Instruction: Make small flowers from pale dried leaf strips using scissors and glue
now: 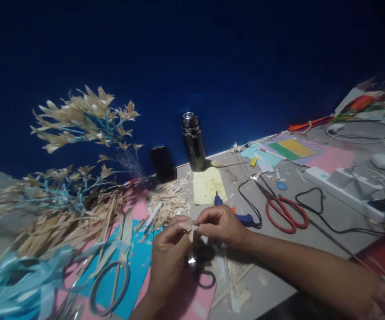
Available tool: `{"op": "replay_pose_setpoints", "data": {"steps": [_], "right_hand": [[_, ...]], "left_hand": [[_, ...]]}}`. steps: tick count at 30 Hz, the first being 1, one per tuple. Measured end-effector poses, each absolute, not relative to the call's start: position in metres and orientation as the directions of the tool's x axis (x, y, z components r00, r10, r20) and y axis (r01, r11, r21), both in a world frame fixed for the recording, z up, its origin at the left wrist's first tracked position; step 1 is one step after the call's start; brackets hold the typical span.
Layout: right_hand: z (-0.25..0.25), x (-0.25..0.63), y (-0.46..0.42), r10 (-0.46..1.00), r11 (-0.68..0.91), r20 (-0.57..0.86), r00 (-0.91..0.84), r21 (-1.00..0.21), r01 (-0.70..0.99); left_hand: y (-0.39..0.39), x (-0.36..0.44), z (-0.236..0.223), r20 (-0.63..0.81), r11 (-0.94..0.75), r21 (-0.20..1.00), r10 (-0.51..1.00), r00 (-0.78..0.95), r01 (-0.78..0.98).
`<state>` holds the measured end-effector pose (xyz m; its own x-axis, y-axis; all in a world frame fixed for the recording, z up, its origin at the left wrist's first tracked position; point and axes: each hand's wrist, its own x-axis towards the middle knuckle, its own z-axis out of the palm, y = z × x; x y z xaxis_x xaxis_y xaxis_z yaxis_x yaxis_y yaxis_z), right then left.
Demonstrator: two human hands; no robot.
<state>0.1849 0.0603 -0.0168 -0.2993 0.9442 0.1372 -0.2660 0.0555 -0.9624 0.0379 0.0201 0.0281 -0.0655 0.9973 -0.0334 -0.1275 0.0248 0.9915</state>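
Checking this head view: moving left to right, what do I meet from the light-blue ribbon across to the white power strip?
Light-blue ribbon → left hand → pale petalled flower → right hand → red-handled scissors → white power strip.

Quick count: my two hands, left [170, 248] and right [224, 226], on one pale flower [191, 227]. Far edge of the desk [279, 251]: one flask [194, 149], one phone [163, 164]. Toward far left corner: two flower bunches, upper [79, 118] and lower [69, 186]. Two scissors: red-handled [276, 201], black-handled [192, 262] nearer my edge. One glue gun [245, 220], one yellow sheet [201, 186]. Toward right edge: one power strip [332, 185]. Shavings [170, 198]: too many to count.
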Motion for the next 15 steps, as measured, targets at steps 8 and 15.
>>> {"op": "replay_pose_setpoints", "data": {"steps": [8,15], "right_hand": [[-0.014,0.187,0.06,0.879,-0.072,0.064,-0.473,-0.962,-0.263],[-0.021,0.185,0.061,0.882,-0.059,0.017,-0.471,-0.988,-0.146]], "left_hand": [[0.028,0.016,0.017,0.174,-0.173,0.984,0.984,-0.036,0.046],[0.029,0.005,0.003,0.367,-0.36,0.909,0.93,0.006,0.208]]}}
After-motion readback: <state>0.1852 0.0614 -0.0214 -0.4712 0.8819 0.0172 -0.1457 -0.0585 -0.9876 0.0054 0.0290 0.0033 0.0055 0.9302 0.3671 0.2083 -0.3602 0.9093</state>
